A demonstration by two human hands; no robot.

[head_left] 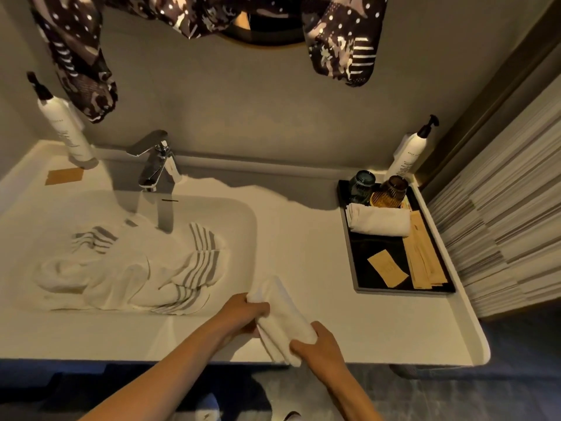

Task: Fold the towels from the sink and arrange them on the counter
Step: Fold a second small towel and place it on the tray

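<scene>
A small white towel (280,317), folded into a narrow strip, lies at an angle over the front of the white counter (303,238), just right of the sink. My left hand (243,311) grips its far end and my right hand (315,344) grips its near end. In the sink (239,214) lies a crumpled heap of white towels with grey stripes (136,265). A rolled white towel (379,221) rests on the black tray at the right.
The chrome tap (154,165) stands behind the sink. Pump bottles stand at the back left (65,126) and back right (409,150). The black tray (364,268) holds two glasses (391,189) and paper packets. Patterned cloth (76,56) hangs above.
</scene>
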